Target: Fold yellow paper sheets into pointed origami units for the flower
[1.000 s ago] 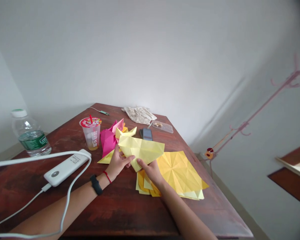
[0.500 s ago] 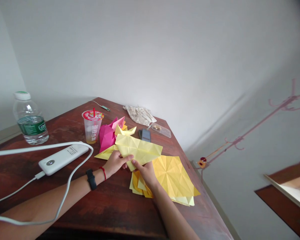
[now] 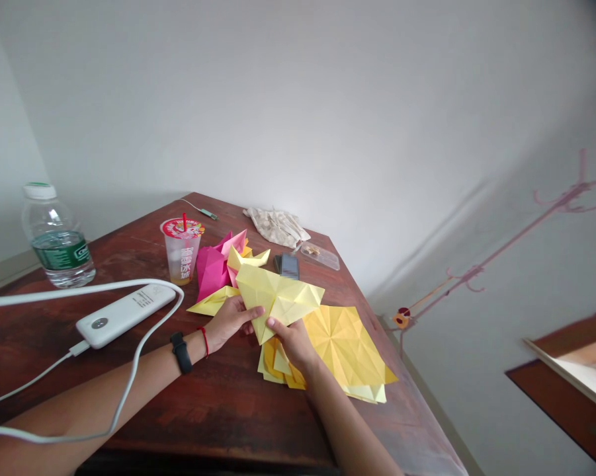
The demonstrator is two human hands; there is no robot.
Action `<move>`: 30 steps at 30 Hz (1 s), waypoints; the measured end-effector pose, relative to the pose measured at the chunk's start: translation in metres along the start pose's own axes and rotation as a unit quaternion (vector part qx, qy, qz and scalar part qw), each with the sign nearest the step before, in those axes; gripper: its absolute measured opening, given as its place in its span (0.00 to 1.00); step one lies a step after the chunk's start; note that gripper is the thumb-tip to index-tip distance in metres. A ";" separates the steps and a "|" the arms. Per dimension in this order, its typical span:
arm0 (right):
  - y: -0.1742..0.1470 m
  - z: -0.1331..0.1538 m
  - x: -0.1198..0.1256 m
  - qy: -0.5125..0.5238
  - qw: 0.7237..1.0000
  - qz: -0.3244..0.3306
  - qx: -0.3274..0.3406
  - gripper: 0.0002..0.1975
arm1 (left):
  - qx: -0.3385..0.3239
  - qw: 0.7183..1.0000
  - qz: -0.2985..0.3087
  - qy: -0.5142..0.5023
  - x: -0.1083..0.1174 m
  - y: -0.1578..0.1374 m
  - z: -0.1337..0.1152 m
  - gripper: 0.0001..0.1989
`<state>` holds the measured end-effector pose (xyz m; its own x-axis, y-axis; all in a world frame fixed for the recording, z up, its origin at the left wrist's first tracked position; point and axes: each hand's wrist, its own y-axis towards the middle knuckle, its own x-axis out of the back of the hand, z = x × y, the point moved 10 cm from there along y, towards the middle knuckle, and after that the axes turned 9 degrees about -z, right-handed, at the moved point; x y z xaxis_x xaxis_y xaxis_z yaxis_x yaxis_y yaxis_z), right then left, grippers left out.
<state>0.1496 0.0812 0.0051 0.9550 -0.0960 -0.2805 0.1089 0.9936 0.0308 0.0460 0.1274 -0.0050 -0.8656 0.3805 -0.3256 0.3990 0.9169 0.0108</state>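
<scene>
Between my two hands is a pale yellow sheet of origami paper [image 3: 282, 294], creased and partly folded, held above the table. My left hand [image 3: 231, 322] pinches its lower left edge, thumb on top. My right hand [image 3: 294, 340] grips the lower right edge, its thumb close to the left one; the fingers beneath are hidden by the paper. Under and beside my right hand lies a stack of creased yellow sheets [image 3: 347, 344]. Just beyond my left hand rest folded paper pieces in magenta [image 3: 211, 270] and pale yellow [image 3: 251, 258].
On the dark wooden table [image 3: 218, 410] stand a water bottle [image 3: 59, 244] and a plastic drink cup [image 3: 182, 254]. A white power bank [image 3: 124, 317] trails a cable [image 3: 139, 357] across my left forearm. Farther back lie a dark device [image 3: 288, 266], a cloth [image 3: 276, 227] and a clear plastic tray [image 3: 322, 256].
The folded sheet has shifted slightly right, and its centre is bent more sharply along the creases. My thumbs have moved a little farther apart.
</scene>
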 end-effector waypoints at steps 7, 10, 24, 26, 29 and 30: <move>0.008 0.005 0.030 0.082 0.990 -0.113 -0.008 0.20 | 0.025 0.999 -0.034 -0.023 0.009 0.002 0.003 0.24; 0.008 0.006 0.032 0.091 0.990 -0.110 -0.011 0.18 | 0.034 0.998 -0.029 -0.039 0.007 0.000 0.001 0.26; 0.008 0.002 0.024 0.073 0.994 -0.078 -0.018 0.21 | 0.057 0.996 -0.001 -0.068 -0.002 -0.006 -0.002 0.28; 0.008 0.001 0.022 0.071 0.994 -0.076 -0.021 0.22 | 0.058 0.996 0.002 -0.071 -0.003 -0.007 -0.002 0.28; 0.008 0.001 0.021 0.078 0.994 -0.076 -0.022 0.22 | 0.063 0.995 0.007 -0.072 -0.004 -0.008 -0.001 0.28; 0.009 0.000 0.020 0.082 0.994 -0.075 -0.023 0.22 | 0.066 0.995 0.009 -0.071 -0.004 -0.009 0.000 0.28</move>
<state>0.1701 0.0877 -0.0002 0.8711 -0.2364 -0.4305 0.2303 0.9708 -0.0670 0.0460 0.1179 -0.0041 -0.8106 0.3668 -0.4564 0.4579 0.8830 -0.1036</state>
